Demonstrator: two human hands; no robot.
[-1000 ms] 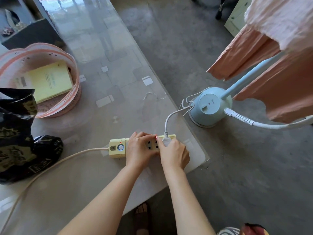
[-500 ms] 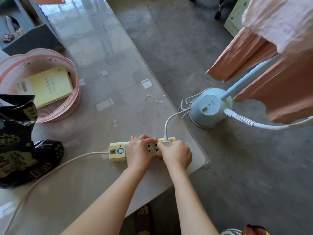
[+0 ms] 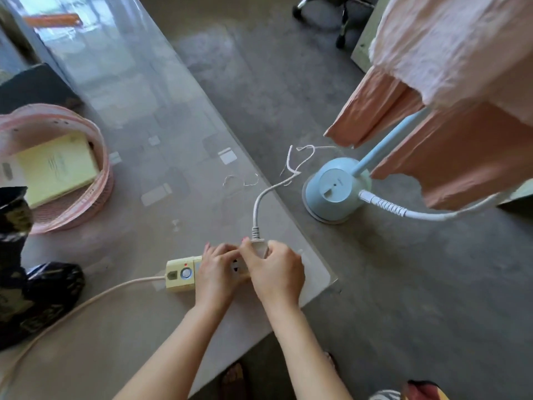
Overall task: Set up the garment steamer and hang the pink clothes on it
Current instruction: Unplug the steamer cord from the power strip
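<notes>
Two bare forearms rise from the bottom edge of the frame to the near corner of the glass-topped table [image 3: 138, 327]. The left hand [image 3: 215, 274] lies over the yellow power strip [image 3: 180, 274], its fingers curled down around the strip's body just right of the round switch. Touching it on the right, the right hand [image 3: 277, 272] has its fingers pinched on the white plug [image 3: 258, 246] at the strip's far end; whether the plug is fully seated cannot be told. The strip's cream cord [image 3: 86, 301] trails off to the lower left. The white steamer cord [image 3: 259, 203] rises from the plug, bends right over the table's edge and reaches the garment steamer base [image 3: 334, 192], a pale blue dome standing on the grey floor [image 3: 403, 298] right of centre. A white ribbed hose [image 3: 403, 210] leaves the base to the right, and a blue pole [image 3: 383, 145] slants up from it. The pink clothes [image 3: 461, 90] hang around the pole, filling the upper right. At the left edge sits a black bag [image 3: 31, 298], and beyond it a pink basket [image 3: 95, 194] holding a yellow booklet [image 3: 56, 166].
</notes>
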